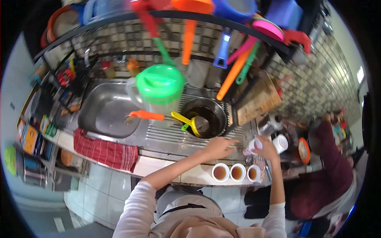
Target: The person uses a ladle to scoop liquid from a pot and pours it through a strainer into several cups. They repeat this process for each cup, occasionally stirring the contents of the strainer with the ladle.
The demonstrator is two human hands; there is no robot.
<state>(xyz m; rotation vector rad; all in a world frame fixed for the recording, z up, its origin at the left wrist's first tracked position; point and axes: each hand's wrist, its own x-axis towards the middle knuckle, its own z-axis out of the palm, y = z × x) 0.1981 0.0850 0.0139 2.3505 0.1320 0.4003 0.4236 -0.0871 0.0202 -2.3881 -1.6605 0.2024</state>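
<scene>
My left hand reaches over the front of the drainboard, its fingers stretched to the right and nothing seen in them. At the right end of the counter, my right hand has its fingers around the rim of a white cup. Three white cups with brown liquid, a left one, a middle one and a right one, stand in a row along the counter's front edge. Behind my left hand, a dark pot of dark liquid holds a yellow-handled strainer or ladle.
A green-lidded pitcher stands between the sink and the pot. Colourful utensils hang from the rack above. A red cloth drapes over the front edge. Another white cup is by a metal kettle. Another person is at the right.
</scene>
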